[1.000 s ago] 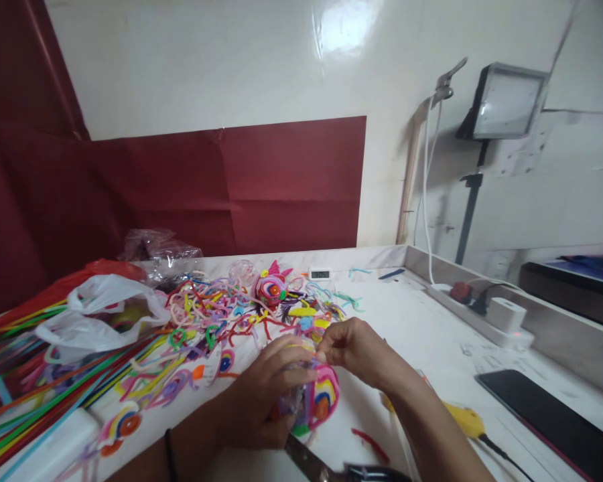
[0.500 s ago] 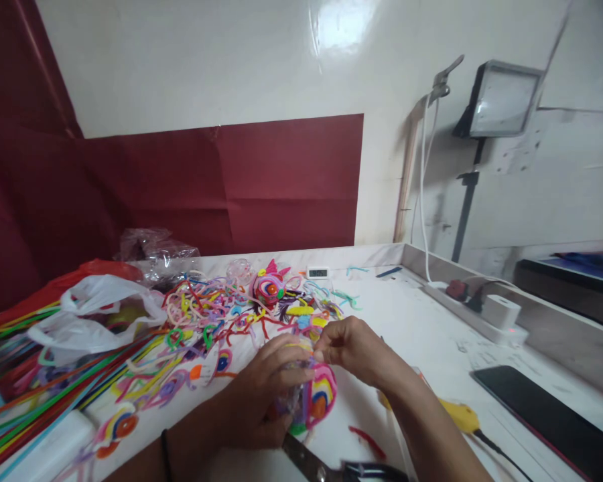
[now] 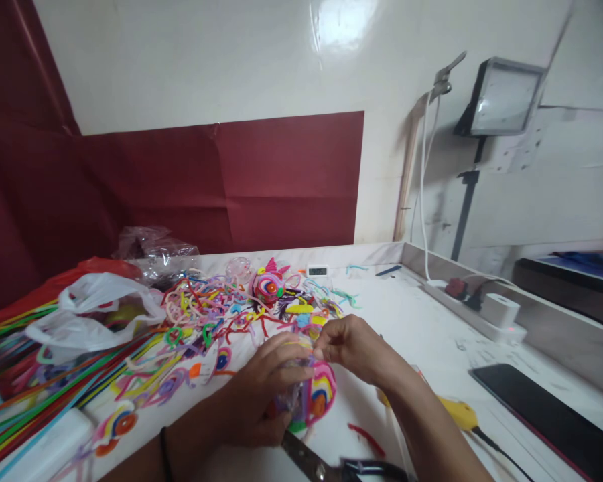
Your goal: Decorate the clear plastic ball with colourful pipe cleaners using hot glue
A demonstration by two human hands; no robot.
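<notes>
White table (image 3: 432,321) carries everything. Heap of loose pipe cleaners (image 3: 201,311) lies beyond and left of the left fingers, probably kept there for easy reach. Left hand (image 3: 264,395) has its fingers curled and clamped round a pipe-cleaner ball (image 3: 317,396), seemingly to steady it just above the tabletop. Right hand (image 3: 354,348) has its fingertips pinched together on the ball's top (which strand is too small to tell). Scissors (image 3: 309,462) lie just nearer than the left fingers.
</notes>
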